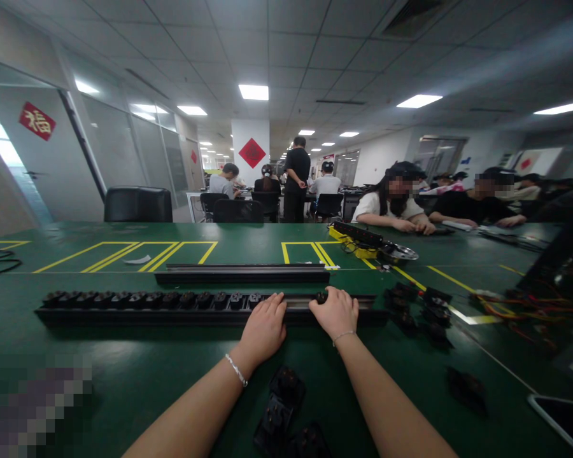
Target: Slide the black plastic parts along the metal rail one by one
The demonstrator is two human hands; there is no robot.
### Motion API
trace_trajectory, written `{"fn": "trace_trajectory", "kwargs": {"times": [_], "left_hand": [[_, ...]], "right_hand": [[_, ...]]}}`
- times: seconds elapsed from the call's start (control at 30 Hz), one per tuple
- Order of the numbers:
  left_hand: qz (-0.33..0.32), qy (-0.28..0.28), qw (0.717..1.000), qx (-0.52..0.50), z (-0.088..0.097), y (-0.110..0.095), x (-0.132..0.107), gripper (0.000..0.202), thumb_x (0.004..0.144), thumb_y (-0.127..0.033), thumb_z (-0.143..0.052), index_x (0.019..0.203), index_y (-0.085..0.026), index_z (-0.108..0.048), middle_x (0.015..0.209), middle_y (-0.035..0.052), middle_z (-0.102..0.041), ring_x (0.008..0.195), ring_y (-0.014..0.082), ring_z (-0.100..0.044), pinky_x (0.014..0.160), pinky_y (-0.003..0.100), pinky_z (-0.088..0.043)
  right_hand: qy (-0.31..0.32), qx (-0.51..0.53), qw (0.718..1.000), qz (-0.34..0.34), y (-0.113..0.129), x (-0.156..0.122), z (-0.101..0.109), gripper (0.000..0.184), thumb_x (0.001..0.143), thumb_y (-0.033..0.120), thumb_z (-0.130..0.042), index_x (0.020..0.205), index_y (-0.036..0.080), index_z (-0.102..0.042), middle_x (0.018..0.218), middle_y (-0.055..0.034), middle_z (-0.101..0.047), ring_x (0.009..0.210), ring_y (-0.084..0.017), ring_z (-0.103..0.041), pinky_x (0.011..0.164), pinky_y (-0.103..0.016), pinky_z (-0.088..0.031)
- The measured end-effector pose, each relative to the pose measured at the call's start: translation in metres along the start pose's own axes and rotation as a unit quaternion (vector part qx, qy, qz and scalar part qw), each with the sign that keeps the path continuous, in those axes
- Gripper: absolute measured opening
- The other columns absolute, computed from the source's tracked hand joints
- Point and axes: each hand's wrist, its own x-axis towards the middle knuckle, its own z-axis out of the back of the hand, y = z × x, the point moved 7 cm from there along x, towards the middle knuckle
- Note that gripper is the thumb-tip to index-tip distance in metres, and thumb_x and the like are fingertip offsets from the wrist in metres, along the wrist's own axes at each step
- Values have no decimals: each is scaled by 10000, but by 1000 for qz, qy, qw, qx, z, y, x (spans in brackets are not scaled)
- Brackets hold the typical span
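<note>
A long black channel [138, 316] lies across the green table, with a row of round black socket modules [188, 299] seated in its left and middle part. My left hand [263, 327] is closed over the channel at the right end of that row, its fingers across the top edge. My right hand [337, 313] pinches a black socket module [321, 297] at the channel's bare stretch, further right. Whether this module touches the channel floor is hidden. Several loose modules [286, 385] lie between my forearms, and more loose modules [437, 308] sit beyond the channel's right end.
Behind the channel lies a second black rail [243, 274]. A black power strip [358, 234] and a metal bowl [398, 252] stand further back. Loose wires [516, 312] spread at the right, near a white-edged device [561, 420]. Co-workers sit across the table at right.
</note>
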Motion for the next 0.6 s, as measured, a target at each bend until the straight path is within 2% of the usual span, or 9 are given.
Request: {"fn": "trace_trajectory", "kwargs": {"times": [0.4,0.6], "left_hand": [[0,-4,1000,0,-1,1,0,454,786,-199,-502,1237,-153,-484,1395,122,-451,1295,245,-390,1052,406,-345],[0,-8,1000,-4,0,0,0,456,783,-193,-499,1236,-150,-486,1387,123,-459,1287,246,-400,1047,410,-349]], "right_hand": [[25,-1,1000,4,-3,4,4,431,737,350,-476,1118,169,-563,1120,-110,-618,1116,-246,-489,978,-383,-260],[17,3,1000,11,-6,3,4,444,739,349,-475,1141,175,-550,1132,-107,-614,1134,-243,-481,996,-395,-228]]}}
